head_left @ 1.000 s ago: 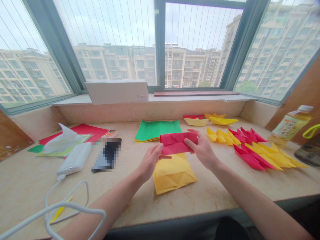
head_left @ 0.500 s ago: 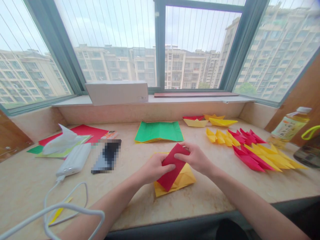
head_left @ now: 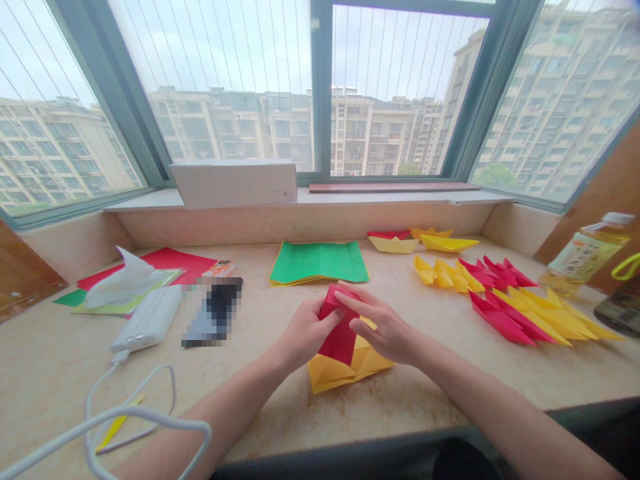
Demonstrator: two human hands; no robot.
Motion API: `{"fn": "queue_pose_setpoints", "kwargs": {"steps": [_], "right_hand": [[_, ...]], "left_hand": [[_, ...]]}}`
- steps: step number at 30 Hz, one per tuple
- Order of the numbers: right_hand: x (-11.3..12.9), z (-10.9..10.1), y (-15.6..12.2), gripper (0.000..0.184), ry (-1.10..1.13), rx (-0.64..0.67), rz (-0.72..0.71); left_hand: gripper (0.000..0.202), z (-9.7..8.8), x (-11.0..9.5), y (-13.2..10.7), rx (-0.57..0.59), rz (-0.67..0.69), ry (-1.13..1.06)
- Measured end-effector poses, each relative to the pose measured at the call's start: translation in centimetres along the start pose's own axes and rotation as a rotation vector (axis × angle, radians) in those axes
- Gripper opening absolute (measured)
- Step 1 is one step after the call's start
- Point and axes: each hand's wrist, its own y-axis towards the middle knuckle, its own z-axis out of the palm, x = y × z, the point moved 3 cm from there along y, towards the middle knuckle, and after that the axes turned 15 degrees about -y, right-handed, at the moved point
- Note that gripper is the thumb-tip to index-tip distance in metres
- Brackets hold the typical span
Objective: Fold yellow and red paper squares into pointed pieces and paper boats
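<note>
A narrow folded sheet of red paper [head_left: 340,339] is held up at a slant in front of me. My left hand [head_left: 311,327] grips its left side, thumb on the front face. Along its upper right edge lies my right hand [head_left: 373,320], fingers reaching across the top and pressing on it. Below sits a stack of folded yellow paper [head_left: 345,373], partly covered by the red piece and my hands. Farther back lies a creased stack of green paper [head_left: 320,261] with yellow edges under it.
Yellow paper boats [head_left: 537,310] and red paper boats [head_left: 495,272] stand in rows at the right, near a drink bottle [head_left: 583,257]. At the left are a phone [head_left: 214,313], a white power bank [head_left: 150,319] with a cable [head_left: 150,413], tissues [head_left: 120,280] and red sheets [head_left: 175,261].
The red paper has turned more upright and shifted slightly. My right hand has moved from its upper right corner to lie across its top and right edge.
</note>
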Motion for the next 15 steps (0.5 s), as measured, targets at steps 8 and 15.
{"fn": "queue_pose_setpoints", "kwargs": {"steps": [8, 15], "right_hand": [[0.6, -0.3, 0.2, 0.040, 0.063, -0.006, -0.014], [0.6, -1.1, -0.1, 0.054, 0.065, 0.027, -0.021]], "left_hand": [[0.045, 0.7, -0.4, -0.6, 0.102, -0.053, -0.179], [0.044, 0.3, -0.6, -0.1, -0.015, -0.015, -0.294]]}}
